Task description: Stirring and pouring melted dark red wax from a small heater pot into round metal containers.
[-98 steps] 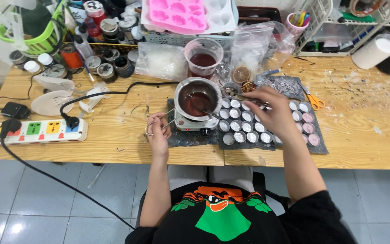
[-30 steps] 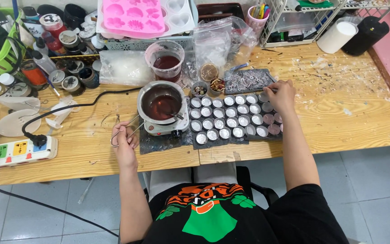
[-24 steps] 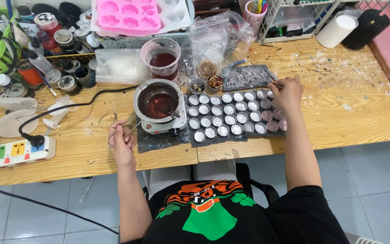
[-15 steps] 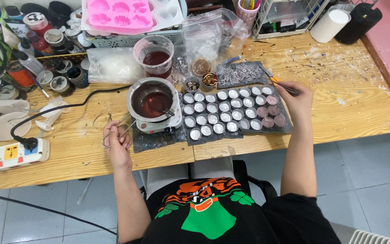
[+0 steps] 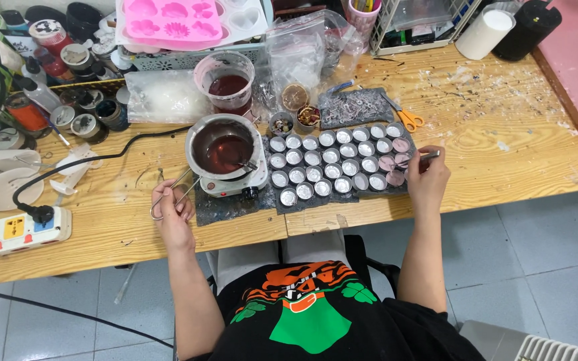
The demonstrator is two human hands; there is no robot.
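My left hand (image 5: 172,215) grips the wire handle (image 5: 170,195) of a metal pot (image 5: 224,148) of dark red liquid that sits on a small hot plate (image 5: 235,184). My right hand (image 5: 427,177) holds thin metal tweezers (image 5: 420,158) whose tips point at the right end of a group of several small round metal cups (image 5: 334,164). The cups stand in rows on a dark mat (image 5: 282,204); those at the right end hold pink filling, the others look pale.
A plastic beaker of red liquid (image 5: 228,85), pink moulds (image 5: 170,19), jars and plastic bags crowd the back of the wooden table (image 5: 523,137). Orange scissors (image 5: 405,117) lie behind the cups. A power strip (image 5: 11,232) and black cable (image 5: 81,164) lie at left.
My right hand drew back from the far right cups toward the table's near edge, tweezers in it. My left hand stayed on the pot handle. The view shifted slightly.
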